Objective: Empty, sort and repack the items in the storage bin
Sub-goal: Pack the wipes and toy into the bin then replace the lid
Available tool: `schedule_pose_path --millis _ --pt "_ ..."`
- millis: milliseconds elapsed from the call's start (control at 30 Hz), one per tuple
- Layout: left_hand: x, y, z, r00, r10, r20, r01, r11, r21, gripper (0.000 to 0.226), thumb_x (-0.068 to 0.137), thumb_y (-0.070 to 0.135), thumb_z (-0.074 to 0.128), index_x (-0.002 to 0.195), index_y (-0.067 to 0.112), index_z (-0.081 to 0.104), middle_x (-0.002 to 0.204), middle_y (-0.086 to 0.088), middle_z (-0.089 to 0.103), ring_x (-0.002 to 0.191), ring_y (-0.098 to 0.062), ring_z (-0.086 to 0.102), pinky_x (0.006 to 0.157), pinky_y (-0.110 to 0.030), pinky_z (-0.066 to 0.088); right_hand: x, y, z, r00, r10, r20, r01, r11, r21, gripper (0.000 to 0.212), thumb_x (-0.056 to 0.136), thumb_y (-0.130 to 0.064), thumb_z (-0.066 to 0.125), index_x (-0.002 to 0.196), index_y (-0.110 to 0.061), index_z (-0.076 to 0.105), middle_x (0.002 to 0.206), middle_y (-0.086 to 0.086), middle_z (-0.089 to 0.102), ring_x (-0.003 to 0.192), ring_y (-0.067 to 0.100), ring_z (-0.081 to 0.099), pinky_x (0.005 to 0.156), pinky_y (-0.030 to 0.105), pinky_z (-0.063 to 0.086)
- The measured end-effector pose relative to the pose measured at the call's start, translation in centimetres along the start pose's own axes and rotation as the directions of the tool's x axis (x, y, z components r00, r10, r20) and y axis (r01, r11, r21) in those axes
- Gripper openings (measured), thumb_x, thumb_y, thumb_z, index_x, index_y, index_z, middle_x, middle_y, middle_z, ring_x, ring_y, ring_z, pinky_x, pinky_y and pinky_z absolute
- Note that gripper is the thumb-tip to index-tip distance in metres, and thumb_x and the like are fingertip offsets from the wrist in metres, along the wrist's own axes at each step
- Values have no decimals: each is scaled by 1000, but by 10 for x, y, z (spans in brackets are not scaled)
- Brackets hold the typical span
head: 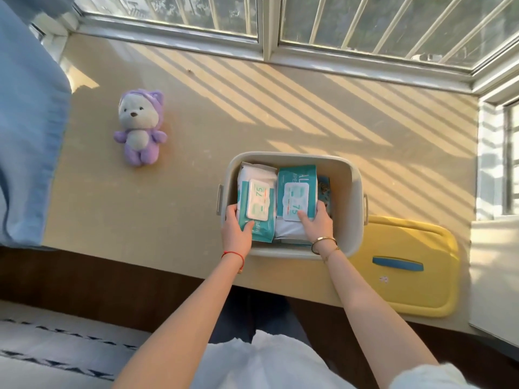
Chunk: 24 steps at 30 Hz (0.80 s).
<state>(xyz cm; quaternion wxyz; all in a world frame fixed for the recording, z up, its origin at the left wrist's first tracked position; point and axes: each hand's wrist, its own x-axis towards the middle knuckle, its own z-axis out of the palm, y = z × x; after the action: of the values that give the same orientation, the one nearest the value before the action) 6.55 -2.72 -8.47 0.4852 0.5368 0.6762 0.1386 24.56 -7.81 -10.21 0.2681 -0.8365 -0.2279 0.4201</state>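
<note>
Your left hand grips the near end of the left wipes pack and your right hand grips the right wipes pack, both lying side by side inside the beige storage bin. The yellow lid lies just right of it; a purple plush bear sits far left.

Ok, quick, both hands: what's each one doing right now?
Left hand: closed on the left wipes pack in the bin.
Right hand: closed on the right wipes pack.
</note>
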Motion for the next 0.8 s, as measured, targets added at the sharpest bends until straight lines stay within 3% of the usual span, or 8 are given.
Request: schedule_pose_path --millis 100,233,367,467,600,800 --pt "3 1 5 1000 6 -23 -4 997 83 37 89 4 60 121 13 43 127 -8 54 118 -21 54 89 -28 50 3 5 0 1000 -8 8 8 999 -45 33 93 -22 58 121 -10 44 131 9 55 117 25 56 85 29 47" --pt "4 3 4 999 24 -36 -16 979 204 36 87 9 63 118 12 46 123 -9 58 114 -25 57 86 -35 53 3 8 -9 999 -41 7 42 979 -199 42 91 -29 61 124 -9 45 129 12 51 117 27 52 94 37 47" --pt "-5 13 -12 992 114 -49 -92 941 327 57 89 16 63 139 13 36 128 -9 55 114 -25 57 86 -37 53 -9 4 -22 982 -179 -55 142 905 -402 54 92 -29 59 137 -7 39 133 14 47 121 29 45 102 38 40" --pt "-18 21 -36 967 250 -53 -212 901 379 51 92 21 58 140 14 40 129 -6 55 116 -21 56 85 -33 52 -28 -4 -27 923 -372 -104 272 817 -509 52 91 -27 60 135 -5 43 128 14 52 116 30 47 101 39 40" --pt "-28 25 -83 902 413 -124 -336 854 398 36 91 22 59 126 15 55 120 -2 60 110 -18 57 81 -29 49 -54 -27 -25 807 -590 -31 479 684 -549 45 90 -24 60 129 -6 50 120 12 56 113 28 48 100 39 43" --pt "-29 6 -167 814 548 -190 -427 788 444 29 88 19 63 116 16 62 113 -1 65 103 -21 61 85 -35 52 -84 -74 0 675 -736 59 633 536 -559 41 89 -24 62 126 -11 52 118 7 56 112 26 48 100 40 43"
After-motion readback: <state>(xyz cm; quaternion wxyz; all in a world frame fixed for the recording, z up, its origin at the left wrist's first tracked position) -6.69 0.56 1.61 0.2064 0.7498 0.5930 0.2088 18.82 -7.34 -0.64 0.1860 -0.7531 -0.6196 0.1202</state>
